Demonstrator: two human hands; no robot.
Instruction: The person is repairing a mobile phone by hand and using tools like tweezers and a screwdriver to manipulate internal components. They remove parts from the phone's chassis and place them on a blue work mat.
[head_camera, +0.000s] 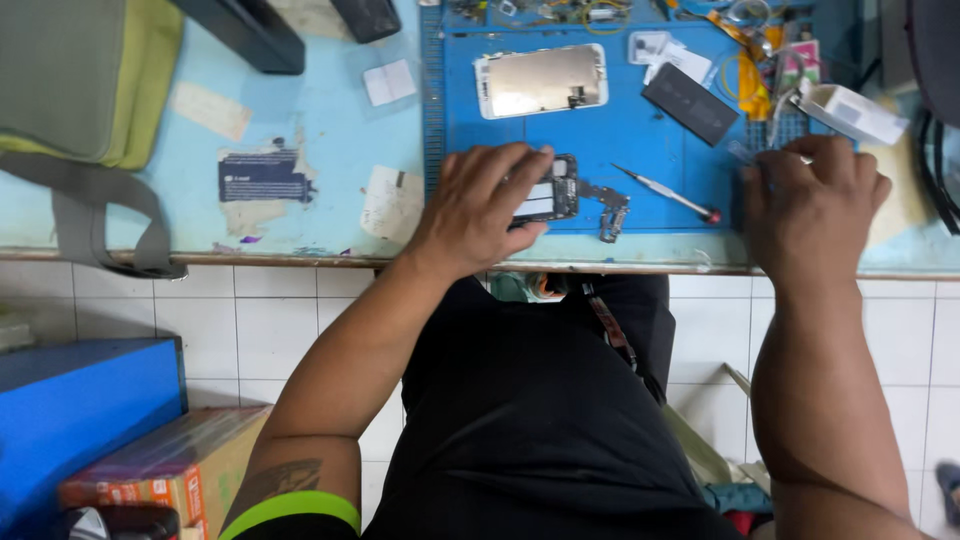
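The opened phone body lies near the mat's front edge under my left hand, fingers pressing it, screen panel already off, right hand curled, contents hidden.

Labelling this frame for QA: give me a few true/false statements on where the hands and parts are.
1. The left hand rests on the opened phone body. True.
2. The right hand holds the screwdriver. False: the screwdriver lies on the blue mat, apart from both hands.
3. The detached screen lies on the mat beyond the phone body. True.
4. The dark flat battery is under the left hand. False: it lies bare on the mat, up towards the right hand's side.
5. A green bag sits on the bench at the far left. True.
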